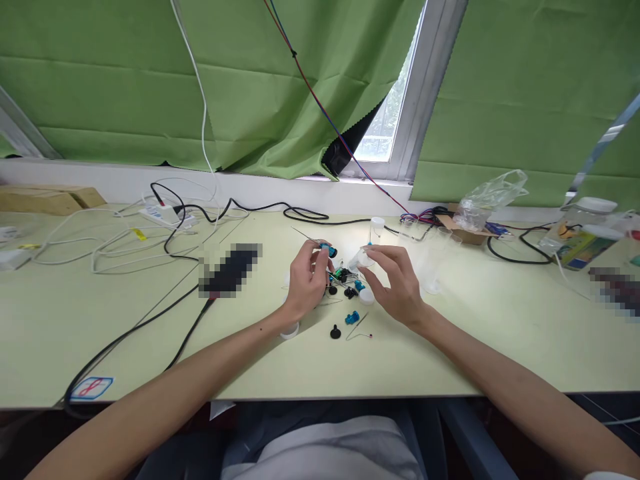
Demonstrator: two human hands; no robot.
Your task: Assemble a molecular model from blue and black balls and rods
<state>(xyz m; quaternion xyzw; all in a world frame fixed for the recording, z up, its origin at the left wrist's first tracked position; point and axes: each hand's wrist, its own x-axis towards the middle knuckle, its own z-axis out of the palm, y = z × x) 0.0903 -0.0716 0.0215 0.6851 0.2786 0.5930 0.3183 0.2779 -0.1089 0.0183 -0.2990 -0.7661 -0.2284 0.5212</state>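
My left hand pinches a blue translucent plastic piece with a black end, and a thin metal rod sticks out to the upper left. My right hand holds a small clear plastic container between thumb and fingers, tilted over the middle of the table. Between the hands lies a heap of small black, green and blue parts. Closer to me are a loose blue piece, a black round-based knob, a bent wire and a white cap.
A white-lidded clear vial stands behind my right hand. To the left lies a blurred dark device with a black cable. White cables and a power strip lie farther back. At right are a plastic bag and a large jar.
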